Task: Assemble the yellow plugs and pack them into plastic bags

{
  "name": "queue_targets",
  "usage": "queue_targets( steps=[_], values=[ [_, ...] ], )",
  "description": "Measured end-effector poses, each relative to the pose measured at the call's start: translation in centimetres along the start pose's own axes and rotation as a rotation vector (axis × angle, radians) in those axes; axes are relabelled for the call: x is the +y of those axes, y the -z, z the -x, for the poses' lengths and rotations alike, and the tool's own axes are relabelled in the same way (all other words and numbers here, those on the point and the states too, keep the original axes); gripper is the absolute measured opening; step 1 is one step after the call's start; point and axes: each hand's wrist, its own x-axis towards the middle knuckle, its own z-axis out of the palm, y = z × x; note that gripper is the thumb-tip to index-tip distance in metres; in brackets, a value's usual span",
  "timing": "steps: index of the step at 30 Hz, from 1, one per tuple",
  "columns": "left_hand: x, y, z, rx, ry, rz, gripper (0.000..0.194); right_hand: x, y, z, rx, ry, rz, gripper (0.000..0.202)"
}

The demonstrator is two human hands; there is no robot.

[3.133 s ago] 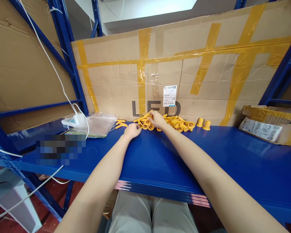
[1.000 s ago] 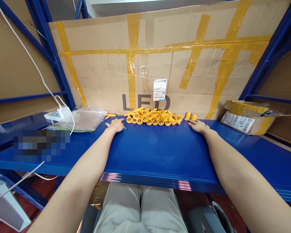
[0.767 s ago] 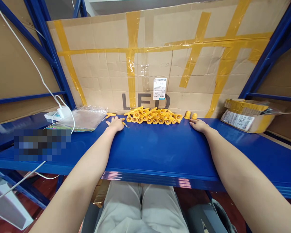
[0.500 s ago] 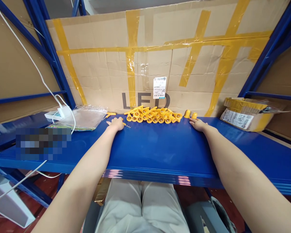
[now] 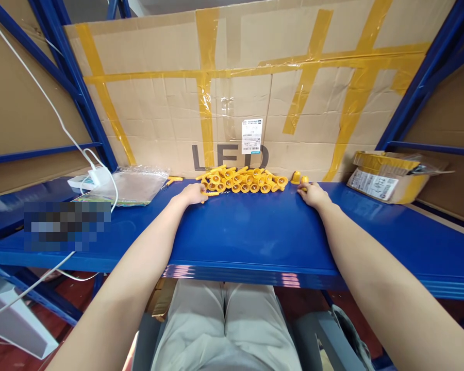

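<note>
My left hand (image 5: 194, 195) is closed on a yellow-handled corkscrew (image 5: 212, 194), whose thin metal spiral points right, at the left end of a pile of yellow pieces. That pile (image 5: 251, 181) has several bell-shaped caps facing me, with rod-like parts on top. On the right, the fingers of my right hand (image 5: 313, 196) close around a yellow bell-shaped cap (image 5: 304, 180); its lower part is hidden by the fingers. A second yellow cap (image 5: 296, 177) stands just left of it. Behind my left hand lie more yellow-handled corkscrews (image 5: 174, 179).
A blue shelf (image 5: 247, 232) carries everything, backed by a taped cardboard sheet (image 5: 158, 113). At left are a clear plastic bag (image 5: 135, 183) and a white power strip (image 5: 96, 178) with its cable. An opened cardboard box (image 5: 382, 178) stands at right.
My left hand has shifted right and taken hold of the corkscrew, turning it level. My right hand's fingers have closed around the nearer yellow cap. The view has tilted slightly.
</note>
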Motion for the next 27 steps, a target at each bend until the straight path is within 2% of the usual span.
queue_targets(
  steps=[3, 6, 10, 12, 14, 17, 21, 23, 27],
  values=[
    [0.2, -0.1, 0.1, 0.025, -0.123, 0.055, 0.022, -0.4, 0.4, 0.1, 0.061, -0.001, -0.025, 0.026],
    [0.3, -0.4, 0.0, 0.056, -0.196, 0.090, 0.020, -0.7, 0.5, -0.6, 0.183, 0.021, -0.126, 0.020],
    [0.5, -0.6, -0.1, 0.075, -0.243, 0.128, 0.022, -2.1, 1.5, -1.2, 0.355, 0.127, -0.337, 0.035],
    [0.5, -0.7, -0.1, 0.077, -0.264, 0.142, 0.021, -3.6, 2.4, -0.9, 0.413, 0.218, -0.420, 0.044],
    [0.5, -0.8, -0.2, 0.086, -0.284, 0.147, 0.019, -5.4, 3.5, -0.1, 0.455, 0.327, -0.426, 0.044],
    [0.5, -0.8, -0.2, 0.085, -0.303, 0.148, 0.020, -8.5, 4.9, 1.7, 0.348, 0.448, -0.349, 0.032],
    [0.6, -0.7, -0.1, 0.060, -0.289, 0.151, 0.021, -11.6, 5.5, 4.0, -0.026, 0.631, -0.180, 0.027],
    [0.6, -0.7, 0.0, 0.050, -0.298, 0.176, 0.019, -12.4, 5.2, 4.7, -0.160, 0.687, -0.102, 0.028],
    [0.7, -0.7, 0.1, 0.047, -0.335, 0.225, 0.016, -12.9, 4.3, 5.0, -0.201, 0.720, -0.036, 0.029]
  ],
)
